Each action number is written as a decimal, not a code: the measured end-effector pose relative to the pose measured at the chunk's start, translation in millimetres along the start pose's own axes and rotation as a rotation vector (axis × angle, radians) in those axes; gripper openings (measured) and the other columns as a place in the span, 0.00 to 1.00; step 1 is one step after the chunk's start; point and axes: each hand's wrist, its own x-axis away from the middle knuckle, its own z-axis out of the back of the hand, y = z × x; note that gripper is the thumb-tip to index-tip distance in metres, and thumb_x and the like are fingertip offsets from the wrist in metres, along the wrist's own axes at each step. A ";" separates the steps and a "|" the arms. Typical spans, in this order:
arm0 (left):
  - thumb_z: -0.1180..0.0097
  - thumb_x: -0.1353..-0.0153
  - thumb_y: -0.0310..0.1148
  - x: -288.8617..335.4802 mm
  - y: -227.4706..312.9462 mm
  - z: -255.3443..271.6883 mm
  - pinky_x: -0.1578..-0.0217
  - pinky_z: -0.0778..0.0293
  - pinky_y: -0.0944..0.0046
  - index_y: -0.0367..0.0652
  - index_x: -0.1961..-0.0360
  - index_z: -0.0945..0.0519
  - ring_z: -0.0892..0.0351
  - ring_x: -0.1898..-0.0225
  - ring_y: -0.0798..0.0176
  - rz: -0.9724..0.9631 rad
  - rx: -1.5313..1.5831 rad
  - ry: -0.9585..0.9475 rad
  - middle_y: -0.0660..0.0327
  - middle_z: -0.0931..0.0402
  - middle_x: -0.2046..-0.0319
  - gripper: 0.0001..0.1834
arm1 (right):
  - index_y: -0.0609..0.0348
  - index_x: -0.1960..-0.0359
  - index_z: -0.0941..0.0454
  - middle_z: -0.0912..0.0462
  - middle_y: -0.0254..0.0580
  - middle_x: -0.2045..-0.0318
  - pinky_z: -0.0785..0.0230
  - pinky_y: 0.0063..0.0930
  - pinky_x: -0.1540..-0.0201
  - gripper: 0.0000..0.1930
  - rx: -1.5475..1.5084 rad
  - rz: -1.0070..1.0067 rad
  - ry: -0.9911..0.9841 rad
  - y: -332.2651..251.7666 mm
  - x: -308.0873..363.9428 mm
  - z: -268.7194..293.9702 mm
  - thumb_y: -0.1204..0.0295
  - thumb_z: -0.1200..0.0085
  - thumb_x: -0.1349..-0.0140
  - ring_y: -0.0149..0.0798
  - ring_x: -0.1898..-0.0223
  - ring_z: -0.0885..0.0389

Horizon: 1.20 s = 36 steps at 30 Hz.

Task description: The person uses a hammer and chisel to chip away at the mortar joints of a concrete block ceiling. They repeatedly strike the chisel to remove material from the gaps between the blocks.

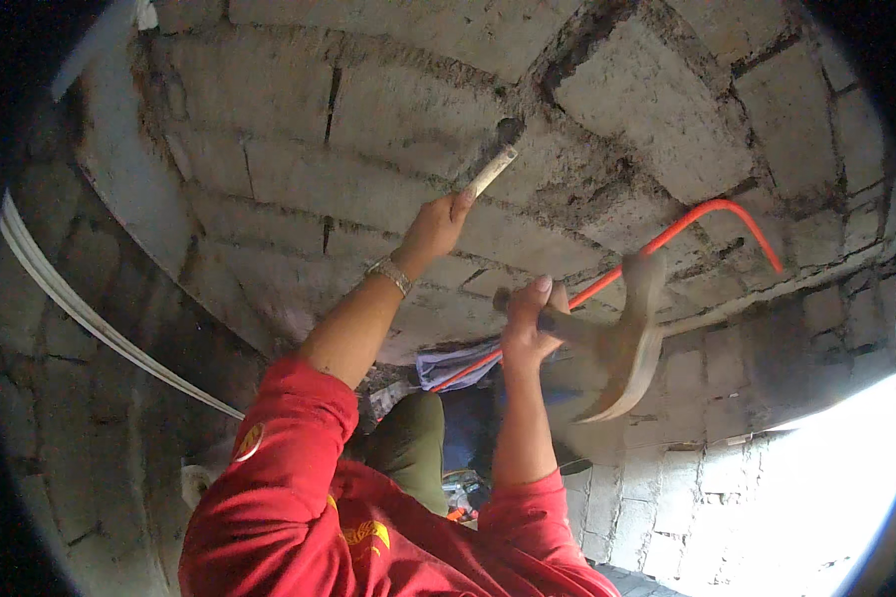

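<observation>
Two hands are at work, each with one tool: one chisel [495, 167] and one claw hammer [622, 343]. One orange conduit [667, 235] runs across the grey block wall [269, 109], curving over at its upper right end, and one pale flat cable [80, 308] hangs along the wall on the left. No container shows in this view.

The left hand [436, 225], raised on a bare forearm with one metal wristwatch [391, 274], is curled closed around the pale shaft of the chisel. The chisel's dark tip is set against a rough, chipped groove in the mortar, above and left of the conduit.

The right hand [528, 323] is fisted tight round the hammer's handle, thumb up. The hammer's head sits to the right of the hand, claws sweeping downward, blurred, in front of the conduit and well clear of the chisel.

Both red sleeves [279, 468] come in from the lower edge. Crumpled cloth [453, 363] lies near the conduit's lower end, between the two forearms.
</observation>
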 end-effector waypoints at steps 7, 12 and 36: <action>0.65 0.27 0.60 -4.5 11.2 9.2 0.64 0.27 0.45 0.33 0.66 0.20 0.21 0.65 0.34 0.114 -0.032 -0.014 0.39 0.21 0.72 0.37 | 0.64 0.81 0.28 0.29 0.39 0.87 0.37 0.35 0.75 0.22 0.160 -0.338 -0.215 5.1 -31.8 -45.5 0.60 0.45 0.34 0.31 0.80 0.32; 0.67 0.26 0.60 3.7 30.9 -3.9 0.62 0.27 0.45 0.32 0.67 0.20 0.20 0.63 0.32 0.238 -0.041 -0.088 0.38 0.21 0.72 0.38 | 0.67 0.79 0.26 0.29 0.42 0.86 0.34 0.40 0.72 0.20 0.089 -0.168 -0.046 48.9 -33.4 -58.0 0.62 0.43 0.36 0.34 0.80 0.31; 0.62 0.25 0.56 -13.1 -21.2 -15.3 0.74 0.35 0.56 0.37 0.74 0.29 0.37 0.79 0.64 0.033 0.314 -0.013 0.60 0.36 0.84 0.32 | 0.67 0.72 0.24 0.20 0.45 0.80 0.31 0.35 0.73 0.20 0.269 0.178 -0.122 -37.6 -9.0 4.7 0.59 0.48 0.30 0.41 0.78 0.22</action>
